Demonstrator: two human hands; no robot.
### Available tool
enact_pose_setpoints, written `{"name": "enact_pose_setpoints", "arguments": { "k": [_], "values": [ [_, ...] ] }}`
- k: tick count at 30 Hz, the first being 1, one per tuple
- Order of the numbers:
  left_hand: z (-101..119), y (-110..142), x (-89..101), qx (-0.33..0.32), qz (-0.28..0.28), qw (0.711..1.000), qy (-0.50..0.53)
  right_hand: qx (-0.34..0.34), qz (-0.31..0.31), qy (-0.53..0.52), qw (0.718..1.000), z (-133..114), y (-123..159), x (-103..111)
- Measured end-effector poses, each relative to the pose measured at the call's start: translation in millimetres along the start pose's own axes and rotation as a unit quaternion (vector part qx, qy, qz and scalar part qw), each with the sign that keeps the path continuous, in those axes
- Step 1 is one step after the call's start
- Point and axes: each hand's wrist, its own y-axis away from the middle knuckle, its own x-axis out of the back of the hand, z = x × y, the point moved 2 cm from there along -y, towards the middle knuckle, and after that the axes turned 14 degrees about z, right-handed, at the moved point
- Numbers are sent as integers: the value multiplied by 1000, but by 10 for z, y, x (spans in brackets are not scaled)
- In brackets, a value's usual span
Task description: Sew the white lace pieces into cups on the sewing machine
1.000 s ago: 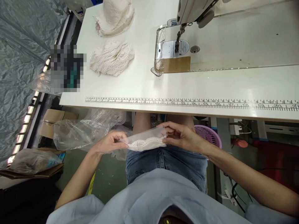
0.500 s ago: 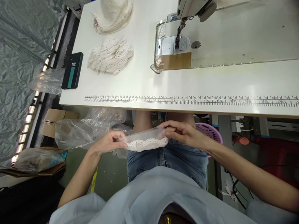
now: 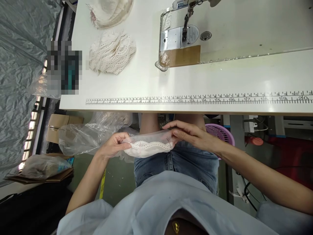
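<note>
Between my two hands, above my lap, stretches a white lace strip (image 3: 149, 148) with a scalloped, dotted edge, lying against a clear plastic template (image 3: 154, 136) with dark lines drawn on it. My left hand (image 3: 113, 145) pinches the left end, thumb on top and fingers curled behind. At the other end my right hand (image 3: 188, 134) grips the strip and plastic, its index finger stretched along the upper edge and some fingers hidden behind the sheet.
On the white table (image 3: 137, 85) lie a lace bundle (image 3: 112, 54) and a cream fabric pile (image 3: 112, 11). A sewing machine's needle and foot (image 3: 185, 32) stand at the back. A printed ruler (image 3: 195, 99) runs along the front edge. Below are a purple basket (image 3: 220, 133) and plastic bags (image 3: 78, 138).
The lace strip and plastic have tilted, showing more of the strip's lower white face. My right hand's fingers have shifted on its end. The view has moved, so the table sits higher.
</note>
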Motion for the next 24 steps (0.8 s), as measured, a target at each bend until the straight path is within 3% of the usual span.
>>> {"name": "enact_pose_setpoints", "arguments": {
  "k": [6,11,16,24],
  "values": [
    [10,5,-19,1,11,999,-37,51,-14,66,996,7,-39,-24],
    [211,17,-145,-46,-2,992,-113,114,9,189,975,102,-105,-97],
    [397,34,-271,-104,-18,985,-137,199,16,205,958,159,-102,-165],
    [543,92,-343,-139,-46,976,-164,238,60,257,935,115,-186,-356]
  ]
}}
